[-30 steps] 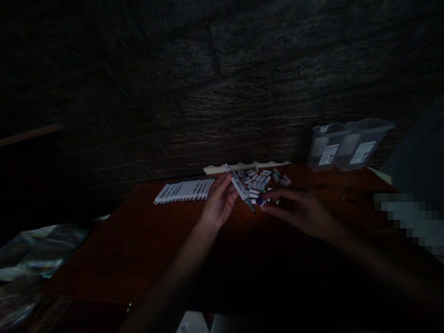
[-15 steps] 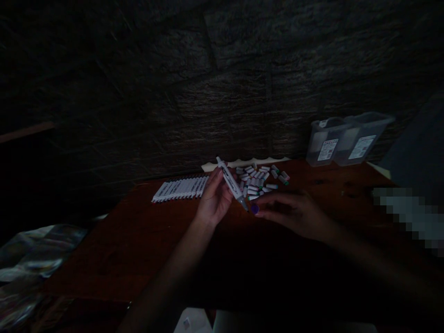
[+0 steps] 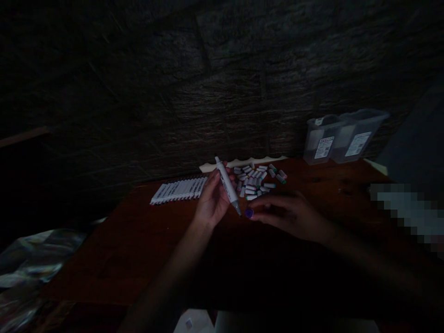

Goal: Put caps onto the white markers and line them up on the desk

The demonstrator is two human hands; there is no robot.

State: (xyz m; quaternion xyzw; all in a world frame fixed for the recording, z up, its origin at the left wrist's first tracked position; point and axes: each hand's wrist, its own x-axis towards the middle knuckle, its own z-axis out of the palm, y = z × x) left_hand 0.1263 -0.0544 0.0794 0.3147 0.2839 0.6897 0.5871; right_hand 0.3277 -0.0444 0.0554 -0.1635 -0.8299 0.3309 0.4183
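Observation:
My left hand [image 3: 212,203] is closed on a white marker [image 3: 227,184], which tilts with its grey, uncapped lower tip toward the right. Its upper end also shows a bare dark nib. Between the thumb and forefinger of my right hand [image 3: 294,215] is a purple-ended marker cap [image 3: 249,212], close beside the marker's lower tip and apart from it. Behind my hands lies a loose pile of marker caps [image 3: 255,178], white with coloured ends. To the left of my left hand, several white markers [image 3: 180,188] lie side by side in a row.
Two clear plastic bins [image 3: 321,141] with labels stand at the back right of the wooden table [image 3: 114,249]. A pale wavy-edged strip [image 3: 208,168] lies along the dark wall. Crumpled clear plastic [image 3: 45,254] is at the left. The scene is dim.
The marker has rolled slightly in my left hand, so its print faces differently and its lower tip sits further left. My right hand has shifted slightly left with the cap.

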